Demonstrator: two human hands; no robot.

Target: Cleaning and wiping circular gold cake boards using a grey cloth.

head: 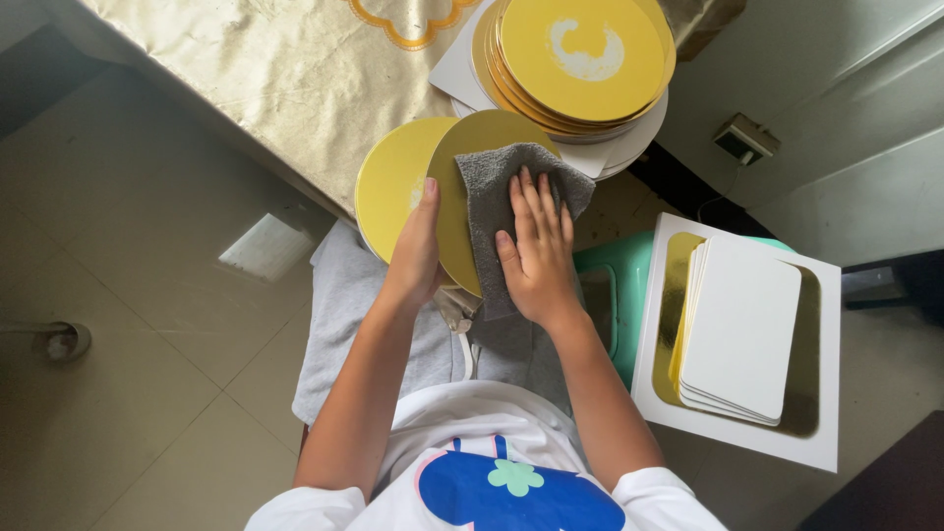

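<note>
— Gold round board: where do you have it, and how?

— It stands on edge over your lap, against the table edge, its face turned toward your right. Your left hand clamps its near rim, fingers together. Your right hand presses the grey cloth flat on it, fingers slightly spread.

— How should you wipe well?

— Keep the palm flat, I'd say, and brace the rim firmly so the disc doesn't wobble. A second yellow disc sits just behind.

— Long axis?

— It's round, so none really; tilted as it is, it looks an oval running top to bottom.
</note>
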